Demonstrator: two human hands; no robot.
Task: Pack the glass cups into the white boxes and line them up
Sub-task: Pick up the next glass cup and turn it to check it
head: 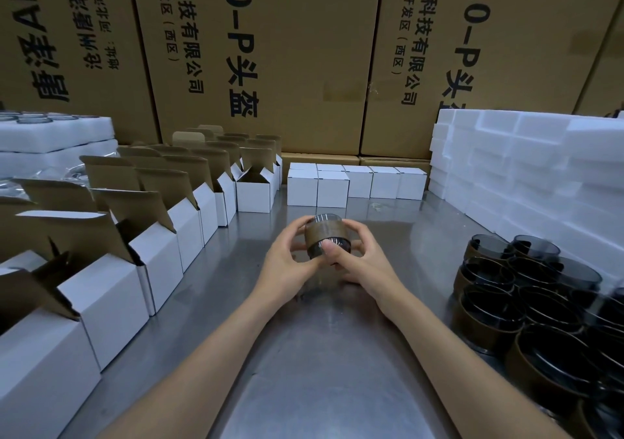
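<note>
- Both hands hold one glass cup above the metal surface, at its middle.
- The left hand curls its grip round the cup's left side.
- The right hand grips the right side, thumb on the glass.
- Open white boxes line the left; closed boxes stand in a row behind.
- More cups cluster at right.

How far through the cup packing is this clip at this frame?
Early to middle, it seems. Done: a short row of closed white boxes stands lined up at the back of the metal table. In hand: the left hand and right hand hold one glass cup above the table. Left: many open white boxes wait on the left, and a cluster of dark cups sits on the right.
</note>
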